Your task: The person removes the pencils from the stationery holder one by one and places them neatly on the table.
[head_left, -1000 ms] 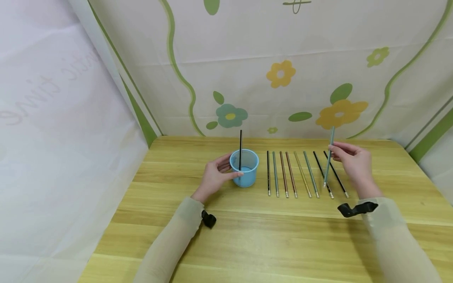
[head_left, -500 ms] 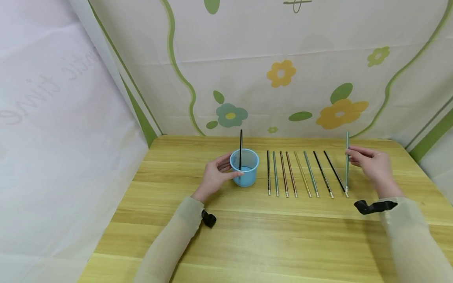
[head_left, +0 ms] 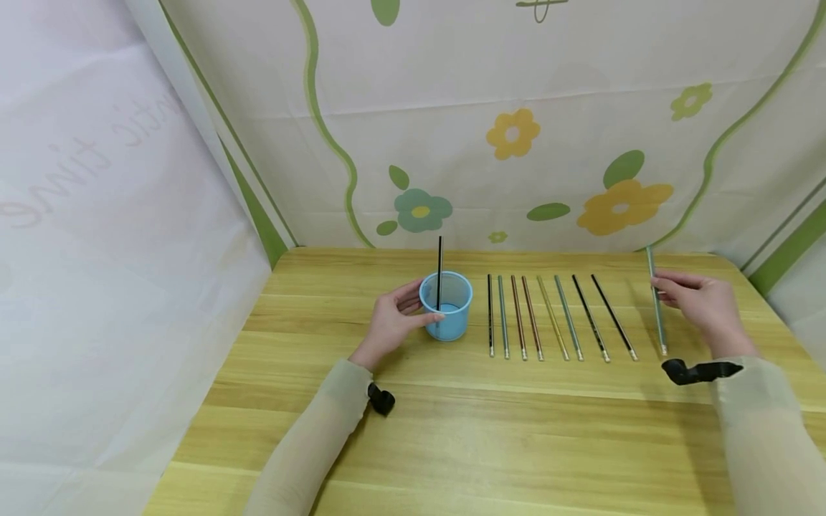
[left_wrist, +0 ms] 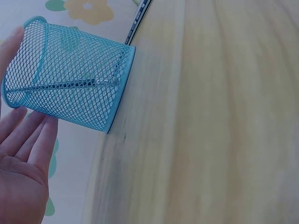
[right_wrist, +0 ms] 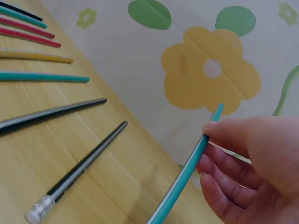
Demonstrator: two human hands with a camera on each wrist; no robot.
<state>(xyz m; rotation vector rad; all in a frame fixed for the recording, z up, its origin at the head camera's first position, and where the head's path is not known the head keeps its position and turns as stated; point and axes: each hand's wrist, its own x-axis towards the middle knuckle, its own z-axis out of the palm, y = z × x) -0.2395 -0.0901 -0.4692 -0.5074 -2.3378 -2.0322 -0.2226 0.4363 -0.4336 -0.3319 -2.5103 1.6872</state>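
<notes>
A blue mesh pencil cup [head_left: 447, 326] stands upright on the table, with one black pencil [head_left: 440, 269] in it. My left hand [head_left: 396, 319] holds the cup from its left side, thumb in front and fingers behind; in the left wrist view the pencil shows through the mesh [left_wrist: 70, 70]. At the right of the table my right hand [head_left: 703, 304] pinches a teal pencil [head_left: 657, 308] between thumb and fingers, its eraser end low, near the tabletop. Whether that end touches the wood I cannot tell. Nearest to this hand lies a black pencil [right_wrist: 86, 168].
Several pencils lie in a row between cup and right hand: black [head_left: 490, 315], teal [head_left: 503, 315], two red ones, yellow [head_left: 553, 319], another teal and two black. Their eraser ends face me. A flowered cloth [head_left: 548, 165] hangs behind the wooden table [head_left: 464, 430].
My right hand has carried the teal pencil to the right, from above the black pencils to beyond the row's right end, and lowered it. The left hand and cup stay in place.
</notes>
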